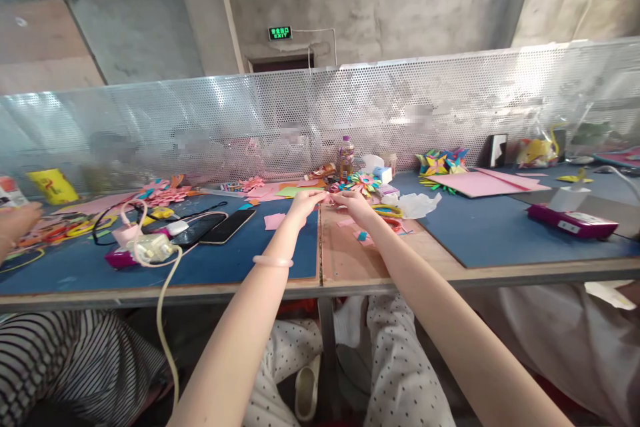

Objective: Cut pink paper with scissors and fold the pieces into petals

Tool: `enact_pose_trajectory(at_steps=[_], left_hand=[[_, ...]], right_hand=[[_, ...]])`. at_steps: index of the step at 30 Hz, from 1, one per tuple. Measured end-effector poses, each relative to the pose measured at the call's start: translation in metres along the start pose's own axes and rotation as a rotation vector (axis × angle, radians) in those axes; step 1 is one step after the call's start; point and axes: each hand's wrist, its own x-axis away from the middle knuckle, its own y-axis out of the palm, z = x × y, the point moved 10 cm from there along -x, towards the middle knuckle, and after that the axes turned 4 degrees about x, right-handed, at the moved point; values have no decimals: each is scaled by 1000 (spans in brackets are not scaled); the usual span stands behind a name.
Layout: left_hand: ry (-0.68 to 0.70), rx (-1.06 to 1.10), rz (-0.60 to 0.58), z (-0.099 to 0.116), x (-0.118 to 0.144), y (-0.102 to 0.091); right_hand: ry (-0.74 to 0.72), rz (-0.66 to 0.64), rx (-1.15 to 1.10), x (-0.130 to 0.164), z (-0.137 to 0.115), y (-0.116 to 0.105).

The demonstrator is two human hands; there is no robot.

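Note:
My left hand (305, 201) and my right hand (353, 203) are stretched out over the middle of the table, fingertips almost meeting. Between them they pinch a small pink piece of paper (329, 199). A pale bangle sits on my left wrist. Just behind the hands lies a multicoloured folded paper flower (361, 182). Small pink paper squares (274, 221) lie on the blue mat (280, 247) to the left, and pink and teal scraps (361, 235) lie under my right forearm.
Two phones (220, 227) and a white charger with cable (150, 248) lie at left. A bottle (345, 157) stands behind the flower. Folded paper stars (443, 162), pink sheets (480, 182) and a magenta box (573, 223) are at right. Another person's hand (17, 223) is at far left. A perforated metal screen (320, 113) bounds the back.

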Motion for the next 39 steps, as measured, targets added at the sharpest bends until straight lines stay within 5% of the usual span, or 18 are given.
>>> enact_pose_trajectory(at_steps=[17, 39], left_hand=[[-133, 76, 73, -18, 0, -7], [-16, 33, -31, -23, -14, -2]], right_hand=[[-51, 53, 106, -1, -4, -5], [-90, 41, 110, -2, -5, -6]])
